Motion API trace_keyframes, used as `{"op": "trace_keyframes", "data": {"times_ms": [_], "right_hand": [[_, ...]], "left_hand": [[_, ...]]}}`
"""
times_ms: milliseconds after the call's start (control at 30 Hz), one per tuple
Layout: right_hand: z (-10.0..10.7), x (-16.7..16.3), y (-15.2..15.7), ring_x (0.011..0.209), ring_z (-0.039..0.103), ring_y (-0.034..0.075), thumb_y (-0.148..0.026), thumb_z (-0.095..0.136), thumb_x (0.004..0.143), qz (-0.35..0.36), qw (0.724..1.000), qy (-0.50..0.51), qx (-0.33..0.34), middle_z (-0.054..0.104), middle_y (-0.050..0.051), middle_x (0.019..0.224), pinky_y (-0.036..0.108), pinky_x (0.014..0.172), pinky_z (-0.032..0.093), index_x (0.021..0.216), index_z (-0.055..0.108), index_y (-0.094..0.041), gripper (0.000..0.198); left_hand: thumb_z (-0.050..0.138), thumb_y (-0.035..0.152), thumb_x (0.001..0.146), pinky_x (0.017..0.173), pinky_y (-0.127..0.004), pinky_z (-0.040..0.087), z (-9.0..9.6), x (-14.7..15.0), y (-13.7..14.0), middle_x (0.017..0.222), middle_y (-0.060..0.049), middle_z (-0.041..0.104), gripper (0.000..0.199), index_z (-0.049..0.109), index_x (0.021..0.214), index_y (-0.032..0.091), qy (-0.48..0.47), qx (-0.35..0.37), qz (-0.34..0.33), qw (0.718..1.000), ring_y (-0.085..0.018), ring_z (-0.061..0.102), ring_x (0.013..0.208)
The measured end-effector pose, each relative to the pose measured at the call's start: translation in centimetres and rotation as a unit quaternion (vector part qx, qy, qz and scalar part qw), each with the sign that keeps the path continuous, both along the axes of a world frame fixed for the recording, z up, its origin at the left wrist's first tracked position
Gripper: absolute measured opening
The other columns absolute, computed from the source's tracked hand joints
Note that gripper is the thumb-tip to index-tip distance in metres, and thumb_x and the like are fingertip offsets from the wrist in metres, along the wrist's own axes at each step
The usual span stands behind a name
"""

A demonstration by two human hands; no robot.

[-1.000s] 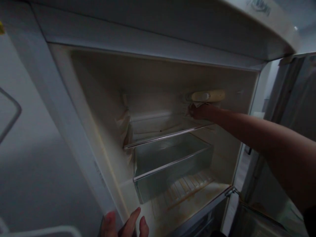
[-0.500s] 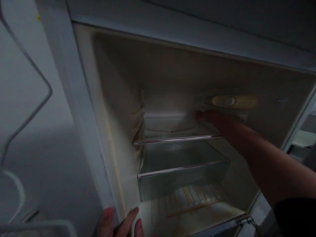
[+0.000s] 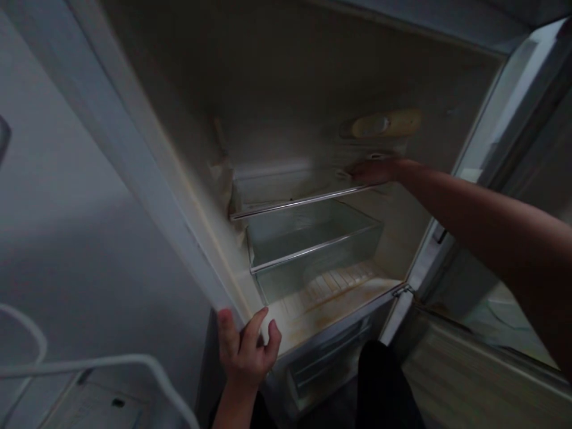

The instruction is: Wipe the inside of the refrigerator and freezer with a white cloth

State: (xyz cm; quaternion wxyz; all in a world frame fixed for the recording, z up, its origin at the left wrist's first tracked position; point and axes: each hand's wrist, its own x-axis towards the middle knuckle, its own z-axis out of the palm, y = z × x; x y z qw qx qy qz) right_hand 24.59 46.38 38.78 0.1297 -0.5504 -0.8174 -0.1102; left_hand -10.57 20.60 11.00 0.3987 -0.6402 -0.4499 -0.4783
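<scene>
In front of me is an open fridge (image 3: 154, 173) with stained inner walls. My right hand (image 3: 373, 171) reaches inside, just above the upper glass shelf (image 3: 277, 187) near the right wall. Pale edges show at its fingertips and over its back, perhaps of a thin cloth; the dimness and blur hide what it is. Below the shelf sits a clear drawer (image 3: 313, 253). My left hand (image 3: 247, 348) has its fingers spread by the fridge's lower left front edge, with nothing in it.
A yellowed lamp housing (image 3: 388, 124) juts from the right wall above my right hand. The ribbed fridge floor (image 3: 344, 283) has brown stains. At the right the fridge door (image 3: 487, 351) stands swung open. A white bent tube (image 3: 120, 359) crosses the lower left.
The view has tilted down and turned, so the fridge sits higher and more of the door shows. My right hand has come forward along the shelf; more of my left hand is visible.
</scene>
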Motion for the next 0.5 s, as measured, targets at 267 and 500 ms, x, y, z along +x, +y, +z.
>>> {"op": "trace_keyframes", "data": {"times_ms": [267,500], "right_hand": [[1.0,-5.7,-6.4,0.105,0.07,0.026,-0.016,0.063,0.088,0.039,0.972,0.23,-0.031,0.075,0.009,0.11,0.036,0.096,0.053,0.118,0.076,-0.015,0.033],[1.2,-22.8,-5.4,0.089,0.068,0.019,-0.036,0.047,0.099,0.285,0.828,0.476,-0.085,0.072,0.007,0.091,0.03,0.083,0.054,0.105,0.07,-0.015,0.031]], "left_hand": [[0.079,0.012,0.076,0.126,-0.042,0.034,1.5,0.8,0.0,0.173,-0.013,0.017,0.028,0.073,0.103,0.016,-0.021,0.028,-0.039,0.999,-0.034,0.025,0.157],[0.081,0.009,0.073,0.123,-0.047,0.04,1.1,0.5,-0.1,0.172,-0.014,0.019,0.031,0.074,0.103,0.015,-0.012,0.025,-0.024,0.999,-0.04,0.03,0.154]]}}
